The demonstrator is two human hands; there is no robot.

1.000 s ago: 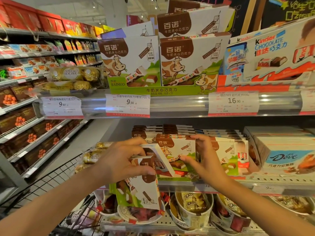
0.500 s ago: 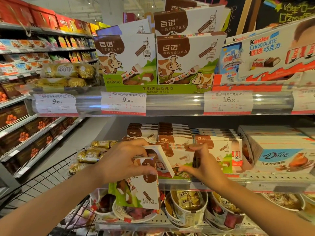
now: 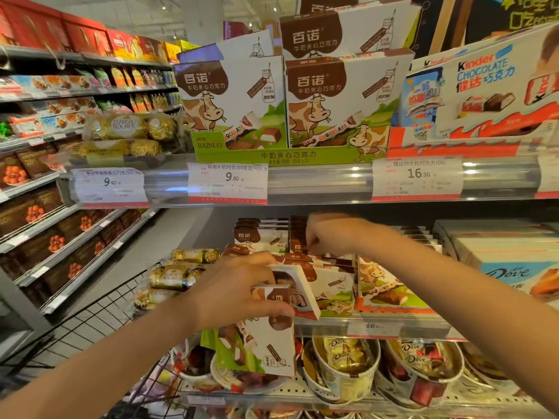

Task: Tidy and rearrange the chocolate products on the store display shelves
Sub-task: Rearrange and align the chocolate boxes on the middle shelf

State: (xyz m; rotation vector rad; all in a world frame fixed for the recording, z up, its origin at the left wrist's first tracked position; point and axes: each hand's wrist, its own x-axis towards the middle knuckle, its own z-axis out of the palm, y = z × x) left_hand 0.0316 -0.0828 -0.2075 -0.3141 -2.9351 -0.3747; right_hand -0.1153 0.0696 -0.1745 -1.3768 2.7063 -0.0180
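Note:
My left hand (image 3: pixel 239 291) grips two small Bainuo cow chocolate boxes (image 3: pixel 266 337) in front of the middle shelf; one hangs down, the other (image 3: pixel 302 290) tilts up and right. My right hand (image 3: pixel 328 234) reaches deeper over the middle shelf and pinches the top edge of a standing Bainuo box (image 3: pixel 298 246) in the rows there. More Bainuo boxes (image 3: pixel 332 285) lie at the shelf front. The thumb side of my right hand is blurred.
Large Bainuo display cartons (image 3: pixel 335 101) and a Kinder carton (image 3: pixel 484 95) fill the upper shelf above price tags (image 3: pixel 228 182). Dove boxes (image 3: pixel 514 267) sit right, Ferrero Rocher packs (image 3: pixel 172 276) left, Dove cups (image 3: pixel 344 367) below. A wire cart (image 3: pixel 99 325) stands at lower left.
My right hand let go of the front box and moved up and back to the standing boxes behind. My left hand kept its two boxes nearly still.

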